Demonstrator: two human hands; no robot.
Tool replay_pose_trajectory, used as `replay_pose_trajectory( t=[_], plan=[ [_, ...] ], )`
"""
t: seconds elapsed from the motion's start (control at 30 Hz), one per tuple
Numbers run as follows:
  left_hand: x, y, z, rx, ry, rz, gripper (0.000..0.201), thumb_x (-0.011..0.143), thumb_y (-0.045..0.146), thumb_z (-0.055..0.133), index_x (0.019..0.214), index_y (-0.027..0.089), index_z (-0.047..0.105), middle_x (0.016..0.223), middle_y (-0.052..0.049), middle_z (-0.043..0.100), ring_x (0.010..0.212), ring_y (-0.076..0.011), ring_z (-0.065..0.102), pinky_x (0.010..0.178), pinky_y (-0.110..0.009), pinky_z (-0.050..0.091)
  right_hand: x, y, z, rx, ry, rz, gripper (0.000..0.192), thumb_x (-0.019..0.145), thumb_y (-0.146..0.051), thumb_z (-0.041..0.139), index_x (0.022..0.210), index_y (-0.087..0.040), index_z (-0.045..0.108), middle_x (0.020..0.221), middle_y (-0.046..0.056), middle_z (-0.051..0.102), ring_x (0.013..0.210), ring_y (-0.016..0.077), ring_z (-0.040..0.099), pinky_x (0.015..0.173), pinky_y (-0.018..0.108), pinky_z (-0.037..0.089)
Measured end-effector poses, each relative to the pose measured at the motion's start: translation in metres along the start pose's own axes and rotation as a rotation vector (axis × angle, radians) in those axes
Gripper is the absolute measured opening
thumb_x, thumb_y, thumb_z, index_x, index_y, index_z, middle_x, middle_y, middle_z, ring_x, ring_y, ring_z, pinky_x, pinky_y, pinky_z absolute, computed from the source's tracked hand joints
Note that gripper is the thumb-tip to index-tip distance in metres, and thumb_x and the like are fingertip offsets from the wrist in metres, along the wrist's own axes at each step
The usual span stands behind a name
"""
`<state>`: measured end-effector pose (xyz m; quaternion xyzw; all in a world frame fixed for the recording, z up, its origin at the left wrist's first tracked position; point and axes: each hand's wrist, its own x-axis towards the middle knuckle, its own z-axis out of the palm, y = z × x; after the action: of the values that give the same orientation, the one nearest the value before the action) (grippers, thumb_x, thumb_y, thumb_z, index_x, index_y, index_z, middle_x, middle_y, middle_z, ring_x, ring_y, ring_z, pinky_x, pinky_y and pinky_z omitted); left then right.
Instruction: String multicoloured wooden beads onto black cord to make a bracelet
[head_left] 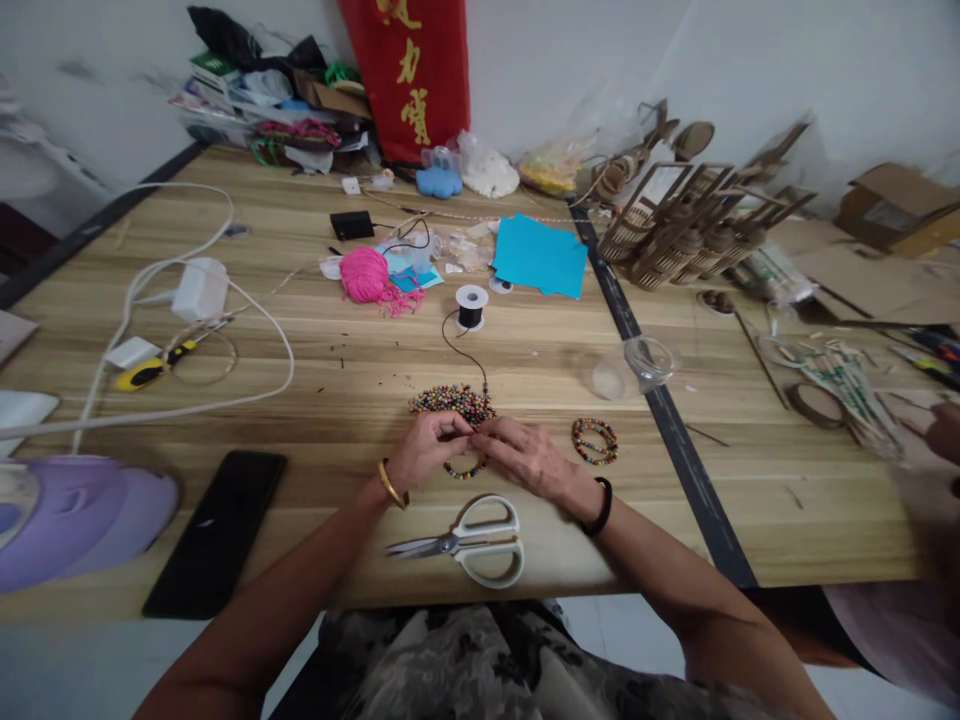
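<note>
My left hand [429, 446] and my right hand [531, 456] meet fingertip to fingertip, both pinched on a string of small coloured beads. Part of this bead string [463, 472] curves out below the fingers; the exact spot they grip is hidden. Just behind them lies a heap of multicoloured beads [450, 399]. A dark cord [469, 354] runs from a spool [471, 310] down to the beads. Coiled beaded bracelets [595, 441] rest to the right of my right hand. Scissors [454, 543] with pale handles lie in front of my hands, blades pointing left.
At left are a black phone [215, 535], a purple visor [90, 515], a white cable and a yellow-handled tool [150, 370]. Pink yarn [365, 274] and blue sheets [540, 255] lie farther back. Bamboo pieces [690, 235] and another person's hand [943, 435] are at right.
</note>
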<state>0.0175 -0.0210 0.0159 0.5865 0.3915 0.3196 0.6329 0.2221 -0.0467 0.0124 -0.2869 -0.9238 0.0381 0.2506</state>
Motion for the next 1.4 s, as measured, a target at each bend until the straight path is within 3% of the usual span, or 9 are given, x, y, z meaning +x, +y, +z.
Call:
replay_pose_trajectory(
  t=[0.8,1.4],
  plan=[
    [0.0002,0.0036,-0.001,-0.035,0.014,-0.099,0.024,0.064,0.027,0.078,0.072,0.011,0.061,0.063,0.002,0.06,0.057,-0.0082,0.052,0.055,-0.019,0.04,0.0005,0.0018,0.0001,0.007,0.045,-0.033,0.025,0.097,-0.015,0.045,0.121,-0.014,0.054,0.104,0.013,0.064,0.09,0.019,0.062,0.068,0.028,0.055],
    [-0.0003,0.0002,-0.002,-0.044,0.031,-0.098,0.021,0.064,0.025,0.077,0.07,0.011,0.063,0.062,0.0,0.064,0.058,-0.0094,0.057,0.056,-0.02,0.043,0.0033,-0.0018,0.0062,0.112,0.102,0.058,0.021,0.098,-0.022,0.047,0.113,-0.016,0.06,0.101,0.01,0.066,0.09,0.0168,0.064,0.071,0.028,0.056]
  ],
)
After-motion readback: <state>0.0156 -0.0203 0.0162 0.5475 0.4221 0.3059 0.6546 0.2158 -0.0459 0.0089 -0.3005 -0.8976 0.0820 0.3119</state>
